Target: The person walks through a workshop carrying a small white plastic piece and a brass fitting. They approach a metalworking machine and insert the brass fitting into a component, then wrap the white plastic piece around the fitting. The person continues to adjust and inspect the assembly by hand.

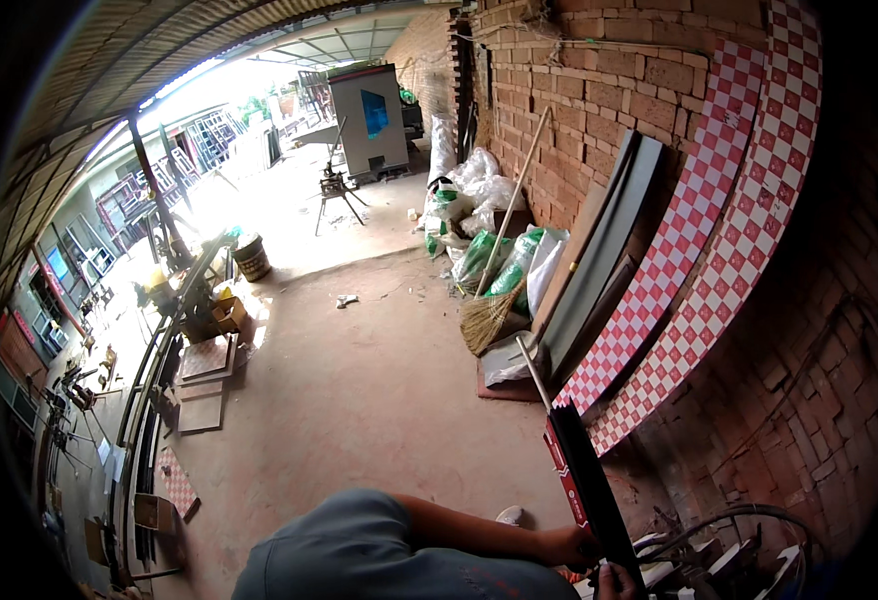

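A long black metal profile [591,480] with a red printed strip along its left side slants up from the lower edge, right of the middle. My left arm, in a grey sleeve, reaches across to it. My left hand [565,547] is closed at the bar's left side, its fingertips partly hidden against the dark metal. Close below, at the picture's edge, my right hand [614,582] is closed on the same profile, with its thumb showing and the rest cut off.
Red-and-white checked panels [687,225] and a grey board [599,250] lean on the brick wall at right. A broom [494,318] stands by filled sacks [519,265]. Offcuts and a black cable [749,512] lie at lower right. Boards [202,408] and long bars line the left.
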The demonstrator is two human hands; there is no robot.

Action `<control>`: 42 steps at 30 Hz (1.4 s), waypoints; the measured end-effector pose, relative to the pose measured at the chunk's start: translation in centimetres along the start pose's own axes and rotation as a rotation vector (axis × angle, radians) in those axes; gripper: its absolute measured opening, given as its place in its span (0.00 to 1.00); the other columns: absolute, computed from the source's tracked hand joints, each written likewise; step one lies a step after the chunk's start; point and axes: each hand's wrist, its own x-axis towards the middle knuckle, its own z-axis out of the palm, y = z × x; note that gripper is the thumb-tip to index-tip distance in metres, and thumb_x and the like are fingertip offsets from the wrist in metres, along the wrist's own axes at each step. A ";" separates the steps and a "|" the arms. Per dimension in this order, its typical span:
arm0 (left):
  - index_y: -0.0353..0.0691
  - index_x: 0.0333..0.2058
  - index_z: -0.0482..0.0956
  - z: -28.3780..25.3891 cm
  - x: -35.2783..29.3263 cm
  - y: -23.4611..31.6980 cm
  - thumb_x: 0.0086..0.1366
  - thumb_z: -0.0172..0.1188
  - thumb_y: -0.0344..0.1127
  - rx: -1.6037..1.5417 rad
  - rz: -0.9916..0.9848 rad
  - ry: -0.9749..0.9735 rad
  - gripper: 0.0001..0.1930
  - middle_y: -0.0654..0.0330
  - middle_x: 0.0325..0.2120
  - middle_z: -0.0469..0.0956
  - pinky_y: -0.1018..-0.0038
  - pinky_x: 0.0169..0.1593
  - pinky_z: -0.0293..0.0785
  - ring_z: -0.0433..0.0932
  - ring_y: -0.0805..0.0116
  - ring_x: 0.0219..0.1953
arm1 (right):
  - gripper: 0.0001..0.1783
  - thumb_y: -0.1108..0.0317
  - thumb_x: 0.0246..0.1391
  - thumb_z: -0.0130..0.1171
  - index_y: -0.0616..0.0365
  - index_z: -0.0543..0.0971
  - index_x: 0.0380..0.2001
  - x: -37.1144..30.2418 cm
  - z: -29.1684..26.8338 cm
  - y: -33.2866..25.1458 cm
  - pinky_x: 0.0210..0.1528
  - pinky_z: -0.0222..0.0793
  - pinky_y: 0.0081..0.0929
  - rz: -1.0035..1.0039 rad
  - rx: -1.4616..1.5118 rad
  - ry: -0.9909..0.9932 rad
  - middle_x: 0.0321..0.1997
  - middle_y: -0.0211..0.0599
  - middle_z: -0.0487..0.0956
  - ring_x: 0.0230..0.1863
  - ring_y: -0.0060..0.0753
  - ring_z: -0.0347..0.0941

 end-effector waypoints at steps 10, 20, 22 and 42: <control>0.30 0.57 0.72 1.6 -1.7 5.8 0.68 0.60 0.27 -0.170 -0.065 0.158 0.19 0.53 0.40 0.82 0.71 0.50 0.80 0.83 0.66 0.44 | 0.09 0.67 0.62 0.62 0.63 0.83 0.39 -0.3 -0.2 -4.5 0.35 0.67 0.20 0.139 0.146 0.082 0.30 0.28 0.79 0.31 0.16 0.70; 0.31 0.51 0.72 4.0 -1.4 5.3 0.68 0.58 0.23 -0.141 0.007 0.076 0.14 0.55 0.43 0.79 0.74 0.47 0.80 0.82 0.70 0.45 | 0.11 0.65 0.64 0.61 0.63 0.83 0.41 -3.5 -1.1 -5.4 0.34 0.67 0.16 0.206 0.249 0.182 0.30 0.28 0.80 0.31 0.14 0.71; 0.32 0.51 0.72 4.2 -1.5 5.4 0.68 0.58 0.23 -0.141 0.017 0.068 0.13 0.56 0.42 0.79 0.75 0.44 0.79 0.82 0.71 0.43 | 0.11 0.65 0.63 0.61 0.63 0.83 0.41 -3.6 -0.8 -5.7 0.37 0.69 0.17 0.215 0.201 0.140 0.31 0.29 0.81 0.33 0.15 0.72; 0.35 0.53 0.67 4.4 -2.7 5.4 0.69 0.58 0.22 -0.247 0.019 0.118 0.16 0.52 0.44 0.79 0.72 0.49 0.81 0.82 0.66 0.44 | 0.11 0.66 0.64 0.61 0.64 0.82 0.41 -4.5 0.9 -4.5 0.37 0.68 0.17 0.262 0.262 0.306 0.30 0.26 0.80 0.33 0.15 0.72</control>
